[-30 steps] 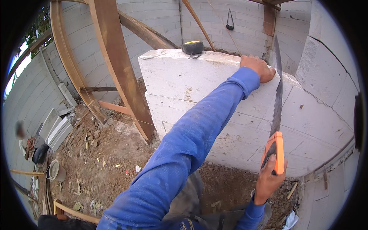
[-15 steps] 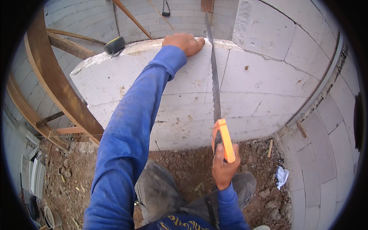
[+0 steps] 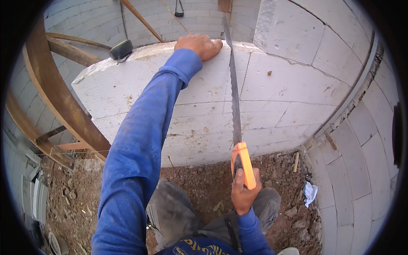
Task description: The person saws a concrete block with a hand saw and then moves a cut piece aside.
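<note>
My right hand point(image 3: 245, 193) is closed round the orange handle of a hand saw point(image 3: 234, 95). The toothed blade stands in a cut at the top edge of a white wall block point(image 3: 199, 80) and runs past the wall's far side. Just left of the blade, my left hand point(image 3: 200, 46) grips the top of this block, its fingers curled over the far edge and partly hidden. A dark tape measure point(image 3: 121, 50) with a yellow edge lies on the wall top, further left.
Curved wooden beams point(image 3: 63, 91) rise at the left. A higher block course point(image 3: 289, 34) stands at the right, beside a metal strip point(image 3: 346, 104). Rubble soil point(image 3: 293, 216) lies below, with crumpled white paper point(image 3: 310, 193). A bucket point(image 3: 57, 244) sits at lower left.
The saw and my right hand have come back toward me, so the handle sits lower. My left hand keeps its place on the block. The whole view has shifted slightly.
</note>
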